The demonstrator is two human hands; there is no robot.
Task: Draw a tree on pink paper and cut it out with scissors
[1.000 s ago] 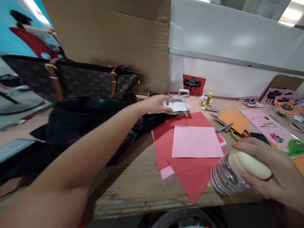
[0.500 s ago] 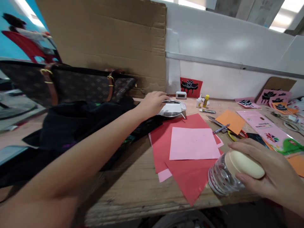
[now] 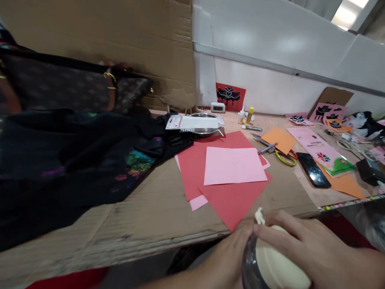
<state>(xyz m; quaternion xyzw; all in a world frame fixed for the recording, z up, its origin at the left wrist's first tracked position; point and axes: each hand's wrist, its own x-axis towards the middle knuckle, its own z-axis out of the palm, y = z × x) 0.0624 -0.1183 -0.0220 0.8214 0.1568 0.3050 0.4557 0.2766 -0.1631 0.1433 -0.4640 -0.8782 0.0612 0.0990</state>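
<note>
Bottom right of the frame: the right hand (image 3: 303,245) clasps the smooth cream lid (image 3: 275,269) of a round clear jar (image 3: 247,265) — the left hand (image 3: 228,251) grips the jar's side, just below flat red paper sheets (image 3: 231,200).

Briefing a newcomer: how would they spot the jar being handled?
Find the cardboard-topped table; just off its near edge, by the red paper, the left hand and right hand grip the jar. Only it has a rounded cream lid.
</note>
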